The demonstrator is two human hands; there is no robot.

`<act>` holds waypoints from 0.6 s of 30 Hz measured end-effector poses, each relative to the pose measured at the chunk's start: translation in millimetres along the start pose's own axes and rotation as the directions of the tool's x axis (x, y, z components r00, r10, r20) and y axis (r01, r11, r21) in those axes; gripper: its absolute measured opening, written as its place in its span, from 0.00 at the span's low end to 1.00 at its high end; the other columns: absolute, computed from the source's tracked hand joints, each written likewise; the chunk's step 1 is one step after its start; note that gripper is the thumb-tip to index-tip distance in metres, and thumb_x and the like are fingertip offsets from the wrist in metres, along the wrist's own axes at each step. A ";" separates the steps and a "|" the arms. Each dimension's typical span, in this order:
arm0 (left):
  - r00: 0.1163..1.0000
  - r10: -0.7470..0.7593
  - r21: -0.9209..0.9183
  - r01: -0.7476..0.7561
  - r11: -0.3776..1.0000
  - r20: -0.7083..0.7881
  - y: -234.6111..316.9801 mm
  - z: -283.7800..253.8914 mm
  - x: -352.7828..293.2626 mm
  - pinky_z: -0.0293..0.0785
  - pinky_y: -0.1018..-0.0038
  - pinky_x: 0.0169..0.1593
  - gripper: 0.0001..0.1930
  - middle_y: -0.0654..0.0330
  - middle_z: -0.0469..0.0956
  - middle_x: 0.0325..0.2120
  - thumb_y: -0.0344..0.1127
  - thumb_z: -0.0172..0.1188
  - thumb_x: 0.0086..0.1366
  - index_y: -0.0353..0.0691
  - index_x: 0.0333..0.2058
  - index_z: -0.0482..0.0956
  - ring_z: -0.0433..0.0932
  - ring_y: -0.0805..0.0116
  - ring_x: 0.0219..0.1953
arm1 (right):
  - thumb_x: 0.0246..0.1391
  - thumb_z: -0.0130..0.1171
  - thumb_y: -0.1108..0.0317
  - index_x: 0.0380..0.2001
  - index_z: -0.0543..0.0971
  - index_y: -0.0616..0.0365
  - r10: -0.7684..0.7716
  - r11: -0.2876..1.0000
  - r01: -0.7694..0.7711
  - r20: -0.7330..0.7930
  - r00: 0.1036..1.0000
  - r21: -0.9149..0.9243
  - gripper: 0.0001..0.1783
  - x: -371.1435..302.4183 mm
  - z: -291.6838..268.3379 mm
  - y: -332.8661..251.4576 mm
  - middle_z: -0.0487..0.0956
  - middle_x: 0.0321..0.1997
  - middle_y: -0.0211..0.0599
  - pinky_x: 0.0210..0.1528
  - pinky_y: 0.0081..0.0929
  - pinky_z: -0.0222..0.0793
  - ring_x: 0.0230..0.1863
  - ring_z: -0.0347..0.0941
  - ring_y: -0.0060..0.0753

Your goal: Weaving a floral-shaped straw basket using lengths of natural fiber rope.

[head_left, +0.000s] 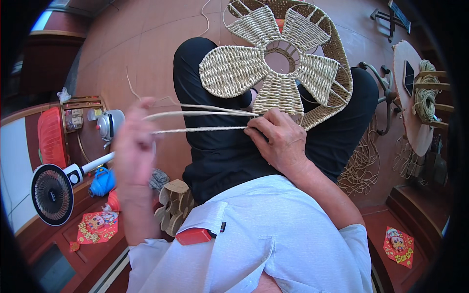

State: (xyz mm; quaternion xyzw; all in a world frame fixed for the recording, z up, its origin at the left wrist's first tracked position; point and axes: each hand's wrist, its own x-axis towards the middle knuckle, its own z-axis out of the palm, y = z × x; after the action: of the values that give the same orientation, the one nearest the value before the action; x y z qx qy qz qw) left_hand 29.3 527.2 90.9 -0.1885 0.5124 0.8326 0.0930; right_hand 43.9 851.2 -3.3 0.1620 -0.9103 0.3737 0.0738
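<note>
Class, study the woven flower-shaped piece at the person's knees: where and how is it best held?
Probably clasp the woven flower-shaped piece across its curved outer band, coming from the far right: there the band forms a continuous edge, clear of the right hand at the near petal.

Reddish-brown floor [132, 53] with thin joint lines, dark brown cabinet [49, 68] at upper left, bright light at that edge, black wheeled chair base [388, 95] and pale wooden board [410, 132] at right, red paper decorations [398, 246] on red-brown woodwork [378, 224].
</note>
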 end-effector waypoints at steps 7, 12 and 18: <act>0.754 0.276 0.194 -0.198 0.961 -0.596 216.2 -320.0 48.8 0.61 0.79 0.28 0.13 0.76 0.63 0.18 0.47 0.65 0.80 0.44 0.49 0.84 0.60 0.81 0.19 | 0.63 0.73 0.66 0.37 0.83 0.53 0.102 0.990 -0.092 -0.089 0.991 0.105 0.07 1.5 1.5 0.7 0.80 0.33 0.34 0.35 0.40 0.77 0.34 0.83 0.41; 0.596 0.727 0.821 0.565 -0.079 -0.340 178.9 -317.1 87.1 0.82 0.60 0.53 0.21 0.53 0.89 0.42 0.49 0.69 0.71 0.43 0.55 0.89 0.88 0.56 0.45 | 0.65 0.71 0.68 0.38 0.82 0.56 0.176 0.971 -0.155 -0.109 0.978 0.182 0.07 3.5 0.4 7.5 0.80 0.33 0.38 0.32 0.41 0.75 0.31 0.81 0.47; 0.924 0.109 0.882 -0.382 0.277 0.366 -59.0 -3.2 42.7 0.81 0.70 0.50 0.10 0.57 0.87 0.43 0.32 0.65 0.75 0.38 0.51 0.87 0.87 0.66 0.45 | 0.66 0.70 0.71 0.38 0.81 0.59 0.157 0.968 -0.134 -0.093 0.983 0.214 0.06 2.1 -3.3 11.7 0.79 0.33 0.41 0.33 0.42 0.75 0.31 0.81 0.49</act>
State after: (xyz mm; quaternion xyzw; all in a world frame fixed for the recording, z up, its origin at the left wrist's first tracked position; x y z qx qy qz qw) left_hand 11.6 549.6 23.9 0.0823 0.9069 0.3971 0.1141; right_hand 37.9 860.9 -8.1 0.0808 -0.8707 0.4788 0.0785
